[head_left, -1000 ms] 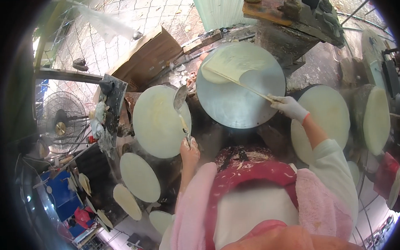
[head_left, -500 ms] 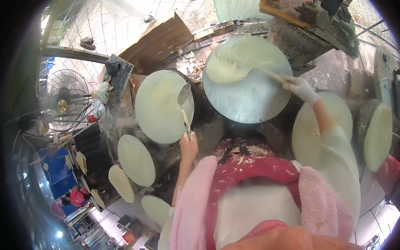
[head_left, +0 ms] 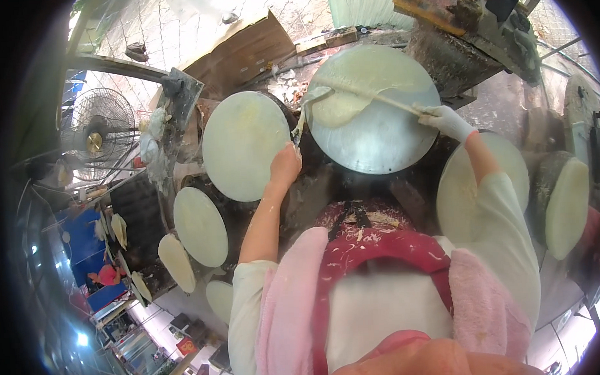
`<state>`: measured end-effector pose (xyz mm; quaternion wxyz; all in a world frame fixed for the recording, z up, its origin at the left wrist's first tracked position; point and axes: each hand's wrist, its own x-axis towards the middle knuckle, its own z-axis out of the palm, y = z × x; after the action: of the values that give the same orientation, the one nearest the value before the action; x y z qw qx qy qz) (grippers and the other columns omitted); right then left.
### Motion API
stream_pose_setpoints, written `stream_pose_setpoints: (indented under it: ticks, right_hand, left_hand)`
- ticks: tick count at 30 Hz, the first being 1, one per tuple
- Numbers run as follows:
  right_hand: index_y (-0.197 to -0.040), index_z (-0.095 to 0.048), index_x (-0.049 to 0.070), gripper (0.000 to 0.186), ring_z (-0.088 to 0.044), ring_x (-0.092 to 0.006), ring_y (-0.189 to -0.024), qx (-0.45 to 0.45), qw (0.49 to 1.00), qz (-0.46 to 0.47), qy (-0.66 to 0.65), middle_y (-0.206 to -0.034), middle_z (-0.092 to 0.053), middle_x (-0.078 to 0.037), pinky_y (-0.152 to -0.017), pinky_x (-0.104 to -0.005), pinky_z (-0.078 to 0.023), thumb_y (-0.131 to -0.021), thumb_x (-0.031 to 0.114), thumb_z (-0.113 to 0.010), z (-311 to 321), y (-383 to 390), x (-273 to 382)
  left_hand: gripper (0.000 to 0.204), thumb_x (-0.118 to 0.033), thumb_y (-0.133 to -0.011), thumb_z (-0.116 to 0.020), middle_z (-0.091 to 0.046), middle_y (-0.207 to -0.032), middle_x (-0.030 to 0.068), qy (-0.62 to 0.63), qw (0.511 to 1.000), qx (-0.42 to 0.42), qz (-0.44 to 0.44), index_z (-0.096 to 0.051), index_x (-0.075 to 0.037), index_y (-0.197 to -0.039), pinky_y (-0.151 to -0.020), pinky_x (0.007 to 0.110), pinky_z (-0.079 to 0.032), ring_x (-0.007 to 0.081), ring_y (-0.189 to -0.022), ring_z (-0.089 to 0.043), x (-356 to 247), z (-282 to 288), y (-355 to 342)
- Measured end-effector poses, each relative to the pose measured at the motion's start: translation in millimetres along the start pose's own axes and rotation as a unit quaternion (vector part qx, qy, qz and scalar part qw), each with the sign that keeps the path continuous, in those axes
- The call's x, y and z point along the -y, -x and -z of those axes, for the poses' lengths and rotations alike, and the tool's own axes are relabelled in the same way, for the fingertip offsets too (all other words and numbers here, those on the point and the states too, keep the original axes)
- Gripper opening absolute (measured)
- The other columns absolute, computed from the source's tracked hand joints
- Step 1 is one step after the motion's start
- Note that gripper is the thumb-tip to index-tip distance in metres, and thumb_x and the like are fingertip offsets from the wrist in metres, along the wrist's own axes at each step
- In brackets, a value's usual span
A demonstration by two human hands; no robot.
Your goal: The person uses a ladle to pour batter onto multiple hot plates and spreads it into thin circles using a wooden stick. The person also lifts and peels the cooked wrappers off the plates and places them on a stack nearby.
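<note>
My right hand (head_left: pixel 438 119), in a white glove, is closed round a long pale stick spreader (head_left: pixel 391 102). The stick lies across the large round griddle (head_left: pixel 384 145) in front of me. Pale batter (head_left: pixel 368 69) covers the far part of that griddle, while its near part is bare shiny metal. My bare left hand (head_left: pixel 286 164) grips a batter-coated, spatula-like tool (head_left: pixel 300 126); its whitish end reaches the griddle's left edge. Beside that hand, a second griddle (head_left: pixel 244 146) is covered with a thin pale sheet. The exact shape of the left tool is unclear.
More round griddles with pale sheets stand at left (head_left: pixel 201 227) and right (head_left: pixel 566 210). A cardboard box (head_left: pixel 243 60) lies beyond the left griddle. A fan (head_left: pixel 95 138) stands far left. A batter-spattered stand (head_left: pixel 451 60) rises at the back right.
My left hand and its tool have moved up and right, from the left griddle to the central one's edge. The left griddle's bare patch is now covered. The right-hand stick has swung leftward over the batter.
</note>
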<state>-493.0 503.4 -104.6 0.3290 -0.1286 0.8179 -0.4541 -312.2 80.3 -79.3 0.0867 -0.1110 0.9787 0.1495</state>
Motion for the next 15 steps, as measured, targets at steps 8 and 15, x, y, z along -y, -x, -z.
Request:
stream_pose_setpoints:
  ticks: [8,15]
  right_hand:
    - [-0.131,-0.055,0.016,0.048,-0.038,-0.0043,-0.044,0.148,0.972,-0.180,-0.019,-0.068,-0.052,0.005,-0.040,-0.0214,-0.032,-0.084,0.019,-0.064,-44.8,90.0,44.1]
    - [-0.115,-0.055,0.013,0.028,-0.033,-0.0044,-0.040,0.030,0.830,-0.200,-0.520,-0.056,-0.037,0.007,-0.035,-0.0210,-0.027,-0.092,0.027,-0.058,-187.8,149.5,52.3]
  left_hand:
    - [0.021,-0.022,-0.092,-0.047,-0.062,-0.076,0.0256,-0.020,0.986,0.155,0.064,-0.047,0.000,-0.095,-0.068,0.053,-0.048,0.0449,-0.077,-0.061,4.5,4.2,112.8]
    - [0.021,-0.020,-0.089,-0.053,-0.063,-0.082,0.0283,0.200,0.959,0.181,-0.089,-0.052,-0.003,-0.102,-0.066,0.052,-0.046,0.0472,-0.083,-0.059,22.7,14.9,103.7]
